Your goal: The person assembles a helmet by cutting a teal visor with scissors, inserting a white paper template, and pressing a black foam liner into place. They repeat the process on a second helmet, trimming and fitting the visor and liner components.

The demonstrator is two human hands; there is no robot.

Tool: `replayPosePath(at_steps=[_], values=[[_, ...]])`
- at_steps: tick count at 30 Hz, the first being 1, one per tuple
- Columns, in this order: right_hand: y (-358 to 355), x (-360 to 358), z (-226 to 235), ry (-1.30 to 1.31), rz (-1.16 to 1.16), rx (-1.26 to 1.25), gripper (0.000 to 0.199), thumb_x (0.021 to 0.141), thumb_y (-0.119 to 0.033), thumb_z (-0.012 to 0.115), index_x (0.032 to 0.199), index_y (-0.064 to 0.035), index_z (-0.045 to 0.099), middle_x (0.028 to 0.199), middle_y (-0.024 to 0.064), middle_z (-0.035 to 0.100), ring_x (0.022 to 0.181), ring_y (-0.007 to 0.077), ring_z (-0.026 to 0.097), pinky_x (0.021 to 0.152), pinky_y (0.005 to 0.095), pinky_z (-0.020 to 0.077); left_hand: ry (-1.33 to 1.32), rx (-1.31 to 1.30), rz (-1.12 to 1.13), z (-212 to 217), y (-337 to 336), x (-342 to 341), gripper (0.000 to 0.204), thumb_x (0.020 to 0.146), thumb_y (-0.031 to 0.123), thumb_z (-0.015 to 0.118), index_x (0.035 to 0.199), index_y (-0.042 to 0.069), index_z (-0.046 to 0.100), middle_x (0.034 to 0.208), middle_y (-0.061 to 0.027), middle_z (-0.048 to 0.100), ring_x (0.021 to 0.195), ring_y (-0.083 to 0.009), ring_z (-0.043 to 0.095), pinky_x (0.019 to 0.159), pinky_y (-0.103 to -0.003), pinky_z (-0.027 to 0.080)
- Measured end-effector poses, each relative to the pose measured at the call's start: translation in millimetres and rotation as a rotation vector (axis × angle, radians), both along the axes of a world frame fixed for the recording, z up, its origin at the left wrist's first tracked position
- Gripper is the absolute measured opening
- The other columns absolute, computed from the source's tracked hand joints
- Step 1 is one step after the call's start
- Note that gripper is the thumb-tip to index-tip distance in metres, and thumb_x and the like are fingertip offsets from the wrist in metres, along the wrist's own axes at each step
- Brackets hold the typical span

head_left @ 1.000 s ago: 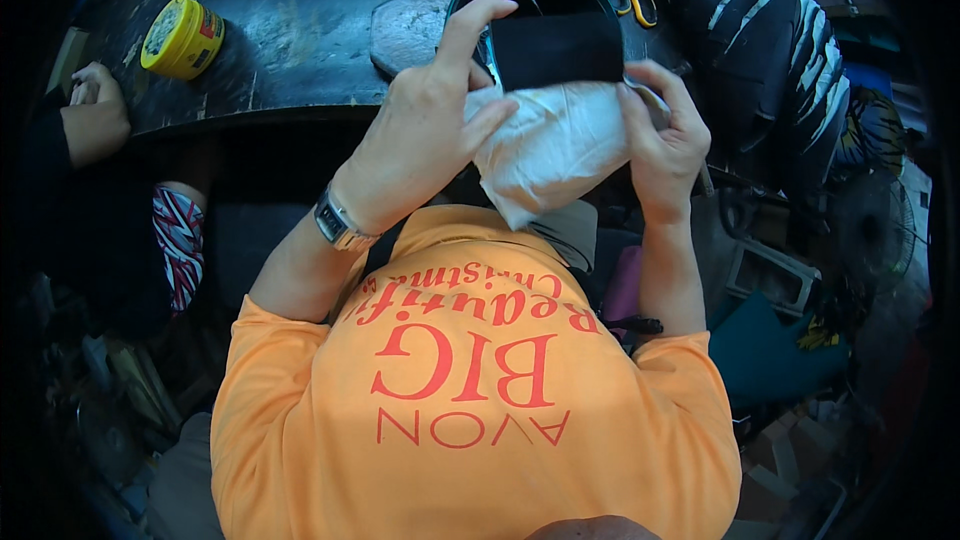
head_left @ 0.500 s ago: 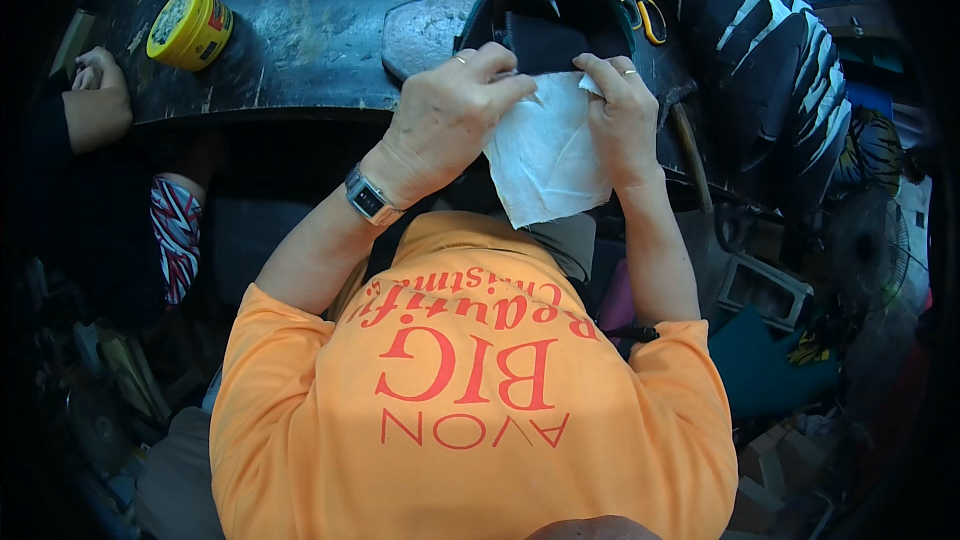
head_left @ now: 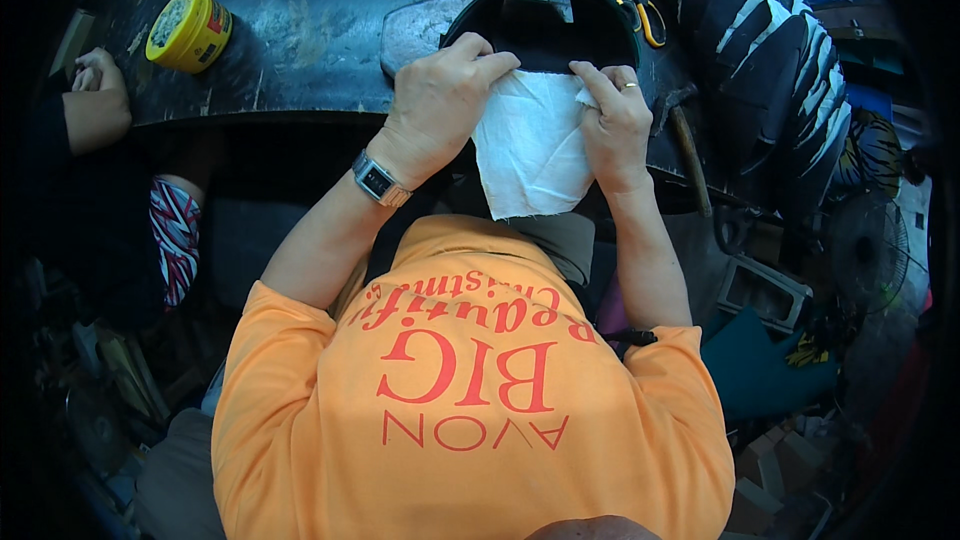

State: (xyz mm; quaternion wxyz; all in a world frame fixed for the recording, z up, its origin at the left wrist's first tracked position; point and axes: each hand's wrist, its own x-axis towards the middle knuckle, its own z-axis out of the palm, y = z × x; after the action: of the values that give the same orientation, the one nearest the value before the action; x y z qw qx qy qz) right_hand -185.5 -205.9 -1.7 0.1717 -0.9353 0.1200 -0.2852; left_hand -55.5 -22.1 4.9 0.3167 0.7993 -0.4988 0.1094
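Observation:
My left hand (head_left: pixel 440 110), with a wristwatch on its wrist, and my right hand (head_left: pixel 615 125), with a ring on one finger, both pinch the top edge of a white cloth (head_left: pixel 530 150). The cloth hangs down over the near edge of the dark worktable (head_left: pixel 300 30). Its top edge lies against a black curved hollow piece (head_left: pixel 545 15) that rests on the table just beyond my fingers. My thumbs and fingertips press the cloth onto that piece's near rim.
A yellow round tin (head_left: pixel 190 30) stands at the table's left. Yellow-handled scissors (head_left: pixel 640 5) and a hammer (head_left: pixel 685 140) lie to the right. Another person's hand (head_left: pixel 95 90) and patterned sleeve (head_left: pixel 175 240) are at far left. Black-and-white striped pieces (head_left: pixel 760 50) are stacked at right, above a fan (head_left: pixel 865 250).
Both hands moved down and away from my face to the table edge. The cloth, earlier bunched and lifted with the black piece, now hangs flatter against the piece's rim.

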Motion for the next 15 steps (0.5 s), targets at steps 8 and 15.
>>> replayPosePath(at_steps=[8, 15], values=[[3.2, -3.9, -1.5, 0.015, -0.027, 0.033, 0.043, 0.076, 0.017, 0.057, 0.108, -0.0049, 0.076, 0.089, 0.0123, 0.061, 0.081, 0.0251, 0.065, 0.075, 0.0315, 0.0546, 0.086, -0.016, 0.004, -7.5, -4.7, 9.8, 0.017, 0.091, 0.014, 0.069, 0.107, 0.013, 0.074, 0.095, -0.0059, 0.068, 0.078, -0.0255, 0.071, 0.067, -0.032, 0.058], [-0.2, -7.2, -8.9, -0.155, 0.033, 0.015, 0.046, 0.07, 0.016, 0.06, 0.107, -0.0062, 0.075, 0.094, 0.0153, 0.06, 0.079, 0.0294, 0.067, 0.07, 0.0356, 0.0577, 0.164, -0.201, -0.073, -10.3, -3.4, 17.5, 0.016, 0.09, 0.016, 0.071, 0.105, 0.013, 0.075, 0.091, -0.0059, 0.067, 0.077, -0.0255, 0.069, 0.067, -0.034, 0.057]])
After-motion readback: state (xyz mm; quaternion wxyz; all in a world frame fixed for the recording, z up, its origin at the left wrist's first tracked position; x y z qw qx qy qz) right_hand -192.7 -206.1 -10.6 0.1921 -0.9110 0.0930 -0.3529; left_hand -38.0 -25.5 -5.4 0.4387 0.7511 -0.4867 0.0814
